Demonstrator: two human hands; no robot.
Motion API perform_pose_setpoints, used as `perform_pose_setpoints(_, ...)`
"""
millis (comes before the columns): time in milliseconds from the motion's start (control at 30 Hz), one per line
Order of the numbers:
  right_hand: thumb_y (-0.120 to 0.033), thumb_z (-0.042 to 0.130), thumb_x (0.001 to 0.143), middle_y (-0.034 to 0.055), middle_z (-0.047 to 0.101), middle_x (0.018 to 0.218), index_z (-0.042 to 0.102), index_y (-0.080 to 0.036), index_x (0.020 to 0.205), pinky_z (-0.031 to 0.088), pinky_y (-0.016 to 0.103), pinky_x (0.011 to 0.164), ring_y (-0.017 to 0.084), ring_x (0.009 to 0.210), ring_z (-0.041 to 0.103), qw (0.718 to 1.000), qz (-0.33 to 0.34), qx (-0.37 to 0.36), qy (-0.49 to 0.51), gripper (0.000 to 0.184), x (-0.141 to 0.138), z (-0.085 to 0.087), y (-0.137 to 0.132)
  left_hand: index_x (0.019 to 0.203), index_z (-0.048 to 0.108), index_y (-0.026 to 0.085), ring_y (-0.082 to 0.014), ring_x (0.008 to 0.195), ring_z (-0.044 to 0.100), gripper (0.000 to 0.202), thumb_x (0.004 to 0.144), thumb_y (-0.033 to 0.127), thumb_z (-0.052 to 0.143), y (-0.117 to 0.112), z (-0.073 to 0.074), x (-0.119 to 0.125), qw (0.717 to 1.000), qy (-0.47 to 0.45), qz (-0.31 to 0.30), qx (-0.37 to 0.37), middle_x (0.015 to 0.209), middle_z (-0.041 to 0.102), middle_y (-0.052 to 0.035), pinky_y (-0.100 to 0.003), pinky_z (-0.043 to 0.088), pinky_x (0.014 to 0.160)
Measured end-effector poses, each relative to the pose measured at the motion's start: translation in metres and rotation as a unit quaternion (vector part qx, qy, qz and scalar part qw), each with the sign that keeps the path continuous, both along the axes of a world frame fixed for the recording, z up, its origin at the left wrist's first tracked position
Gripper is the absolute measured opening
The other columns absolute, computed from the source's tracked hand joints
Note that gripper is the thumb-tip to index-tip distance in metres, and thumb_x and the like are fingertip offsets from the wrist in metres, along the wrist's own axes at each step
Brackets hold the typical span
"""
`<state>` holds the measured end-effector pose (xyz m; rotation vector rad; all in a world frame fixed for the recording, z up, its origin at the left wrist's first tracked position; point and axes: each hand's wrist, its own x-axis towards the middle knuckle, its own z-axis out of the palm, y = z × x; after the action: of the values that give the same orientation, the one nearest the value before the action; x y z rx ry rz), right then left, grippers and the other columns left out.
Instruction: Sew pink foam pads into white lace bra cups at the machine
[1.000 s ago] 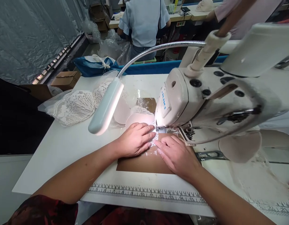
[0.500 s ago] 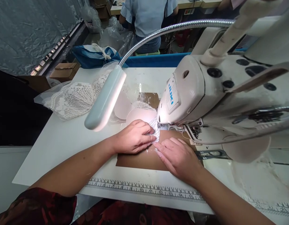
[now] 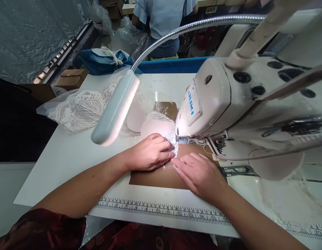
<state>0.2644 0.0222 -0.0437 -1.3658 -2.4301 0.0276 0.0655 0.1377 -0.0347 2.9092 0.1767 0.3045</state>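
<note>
Under the head of the white sewing machine [image 3: 202, 100] lies a strip of white lace [image 3: 173, 139], joined to or lying against a pale rounded bra cup [image 3: 158, 127]. My left hand [image 3: 152, 152] is on the lace from the left, its fingers curled together over the strip's near end. From the right, my right hand [image 3: 197, 173] meets it, thumb and forefinger pinched at the lace's lower corner. Their fingertips almost touch, just in front of the presser foot. A brown sheet [image 3: 155, 178] lies beneath both hands. The exact edge between my fingers is hidden.
A lamp [image 3: 116, 107] on a bendy metal arm hangs over the left side. White lace pieces [image 3: 77, 109] lie at the table's left; another pale cup [image 3: 277, 165] lies right. A printed ruler [image 3: 161, 210] runs along the front edge. A person [image 3: 164, 21] sits beyond.
My left fingers have drawn slightly closer together on the lace. The lace and my right hand look nearly unmoved; the view has shifted a little.
</note>
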Motion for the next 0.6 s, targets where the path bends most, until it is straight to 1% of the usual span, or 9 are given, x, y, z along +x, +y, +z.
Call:
perform_pose_setpoints(200,-0.017,0.047,0.091,0.004,0.062,0.075,0.067,-0.015,0.102,0.035,0.027,0.063,0.014,0.068,0.053,0.998,-0.027,0.051,-0.002,0.023,0.0062,-0.0003,0.001,0.115,0.061,0.017,-0.0186,0.087,0.051,0.033,0.096,0.029,0.037,-0.0009,0.0003,0.001,1.0,0.006,0.0,0.005,0.103,0.061,-0.0104,-0.036,0.039,0.084)
perform_pose_setpoints(433,-0.015,0.045,0.09,0.0046,0.06,0.073,0.068,-0.014,0.103,0.036,0.028,0.061,0.016,0.068,0.051,0.999,-0.026,0.021,-0.036,0.026,0.0035,0.0001,0.0023,0.113,0.063,0.018,-0.0184,0.086,0.051,0.032,0.095,0.03,0.039,-0.0001,0.0002,-0.0002,1.0,0.0,0.002,-0.012,0.1,0.06,-0.0106,-0.036,0.04,0.083)
perform_pose_setpoints(500,-0.015,0.045,0.09,0.0047,0.06,0.074,0.067,-0.014,0.104,0.035,0.028,0.061,0.016,0.067,0.051,0.999,-0.025,0.017,-0.03,0.026,0.0035,-0.0005,0.002,0.114,0.063,0.018,-0.0188,0.088,0.052,0.032,0.094,0.03,0.041,0.0001,0.0014,-0.0008,1.0,-0.006,0.003,-0.027,0.104,0.06,-0.011,-0.037,0.041,0.085)
perform_pose_setpoints(600,-0.014,0.045,0.09,0.0048,0.062,0.076,0.067,-0.013,0.103,0.036,0.028,0.063,0.016,0.067,0.05,0.999,-0.021,0.019,-0.014,0.026,0.004,-0.0018,0.0014,0.119,0.06,0.014,-0.0207,0.096,0.052,0.035,0.093,0.03,0.042,0.0003,0.0025,-0.0002,0.998,-0.025,0.02,-0.049,0.118,0.058,-0.0129,-0.036,0.043,0.088)
